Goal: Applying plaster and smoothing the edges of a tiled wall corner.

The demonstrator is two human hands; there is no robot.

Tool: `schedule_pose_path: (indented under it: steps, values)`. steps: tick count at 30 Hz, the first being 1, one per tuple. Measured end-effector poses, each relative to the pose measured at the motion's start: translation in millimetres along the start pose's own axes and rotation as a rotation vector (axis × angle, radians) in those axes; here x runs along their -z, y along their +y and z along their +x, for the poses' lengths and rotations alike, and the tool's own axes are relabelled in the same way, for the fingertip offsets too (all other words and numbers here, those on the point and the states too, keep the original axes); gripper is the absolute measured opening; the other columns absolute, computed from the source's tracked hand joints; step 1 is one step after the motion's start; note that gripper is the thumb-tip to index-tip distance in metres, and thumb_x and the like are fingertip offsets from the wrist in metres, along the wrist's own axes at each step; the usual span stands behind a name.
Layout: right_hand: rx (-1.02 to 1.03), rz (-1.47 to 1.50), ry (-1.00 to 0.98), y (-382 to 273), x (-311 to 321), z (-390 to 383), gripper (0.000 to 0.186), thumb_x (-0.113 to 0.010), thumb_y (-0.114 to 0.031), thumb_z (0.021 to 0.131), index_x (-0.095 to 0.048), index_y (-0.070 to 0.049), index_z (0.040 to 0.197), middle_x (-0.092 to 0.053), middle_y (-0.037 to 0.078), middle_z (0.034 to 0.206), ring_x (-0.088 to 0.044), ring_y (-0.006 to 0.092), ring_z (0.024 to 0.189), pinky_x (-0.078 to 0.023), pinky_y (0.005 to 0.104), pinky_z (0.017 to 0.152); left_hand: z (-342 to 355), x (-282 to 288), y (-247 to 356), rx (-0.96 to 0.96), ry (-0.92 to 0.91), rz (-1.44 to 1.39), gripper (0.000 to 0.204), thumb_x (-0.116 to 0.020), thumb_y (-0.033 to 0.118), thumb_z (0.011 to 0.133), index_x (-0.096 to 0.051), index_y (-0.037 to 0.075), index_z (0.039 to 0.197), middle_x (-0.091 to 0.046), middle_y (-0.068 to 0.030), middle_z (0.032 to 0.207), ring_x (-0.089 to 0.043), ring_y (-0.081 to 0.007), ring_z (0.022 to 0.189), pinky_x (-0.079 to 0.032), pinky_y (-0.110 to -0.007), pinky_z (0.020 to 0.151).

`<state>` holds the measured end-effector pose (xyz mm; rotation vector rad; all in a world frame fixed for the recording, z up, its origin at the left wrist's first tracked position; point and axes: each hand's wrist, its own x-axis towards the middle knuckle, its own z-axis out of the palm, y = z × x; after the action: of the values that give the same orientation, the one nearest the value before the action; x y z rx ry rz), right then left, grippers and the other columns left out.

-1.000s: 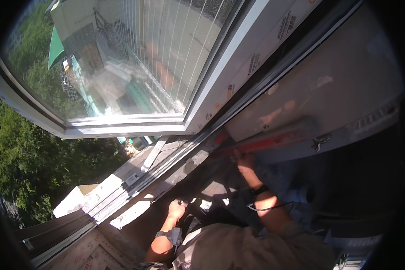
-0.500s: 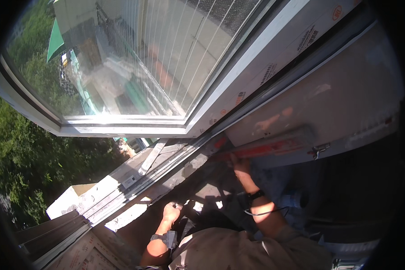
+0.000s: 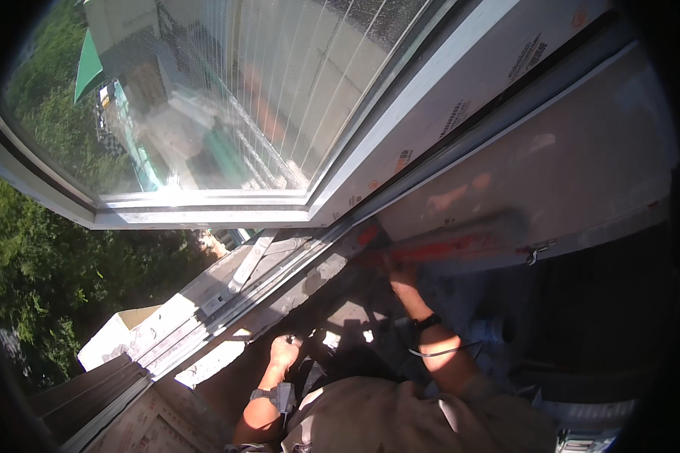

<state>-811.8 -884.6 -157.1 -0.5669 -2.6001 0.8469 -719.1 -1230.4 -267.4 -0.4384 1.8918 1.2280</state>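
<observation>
Low in the middle, my left hand [image 3: 283,351] is closed in a fist beside the rough sill edge. A small dark bit shows at its fingers, too small to name. My right hand [image 3: 402,279] reaches forward into shade, its fingers curled at the lower edge of a long red bar [image 3: 449,248] with a greyish upper side. This bar lies along the wall panel under the window frame and looks blurred. Shade partly hides the right fingertips. On the right wrist sits a dark band with a cable; a grey device is strapped to the left.
An open glass window sash [image 3: 227,113] leans outward over trees. Below it runs the window track [image 3: 227,298] with a pale stay arm [image 3: 251,264] and broken mortar along the sill [image 3: 302,291]. A metal tap [image 3: 538,253] juts from the right wall, above a whitish cylinder [image 3: 491,330].
The view has shifted slightly. The red bar looks more smeared now, with my right hand still at it. My left hand stays almost where it was.
</observation>
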Motion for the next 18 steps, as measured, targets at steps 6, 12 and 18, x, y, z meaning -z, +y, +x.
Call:
schedule_pose_path:
  steps: [6,12,18]
  values:
    - [-0.120,0.197,0.044,65.0,-25.1,7.4,0.027,-0.074,-0.018,0.089,-0.061,0.002,0.104,-0.067,0.011,0.092,-0.069,0.0212,0.078,-0.058,0.0321,0.059,-5.6,0.4,14.5,-0.108,-0.001,-0.056,0.018,-0.062,0.016,0.086,-0.072,0.001,0.088,-0.068,-0.0116,0.074,-0.062,-0.0187,0.068,-0.050,-0.035,0.068]
    - [-0.420,0.530,-0.094,-3.8,-4.7,6.7,0.026,-0.072,-0.017,0.090,-0.059,0.000,0.104,-0.066,0.011,0.096,-0.067,0.0192,0.075,-0.056,0.0306,0.056,-13.9,7.4,18.8,-0.062,0.024,-0.107,0.013,-0.062,0.011,0.088,-0.072,0.004,0.086,-0.065,-0.0001,0.074,-0.055,-0.0114,0.071,-0.047,-0.030,0.067]
    - [-0.128,0.172,0.009,1.3,-6.4,3.7,0.043,-0.075,-0.033,0.086,-0.062,-0.001,0.113,-0.067,0.016,0.105,-0.065,0.0281,0.099,-0.050,0.0426,0.087,-12.4,10.5,6.5,0.003,0.030,-0.087,0.018,-0.068,0.020,0.087,-0.072,0.003,0.089,-0.069,-0.0076,0.075,-0.062,-0.0149,0.070,-0.050,-0.034,0.069]
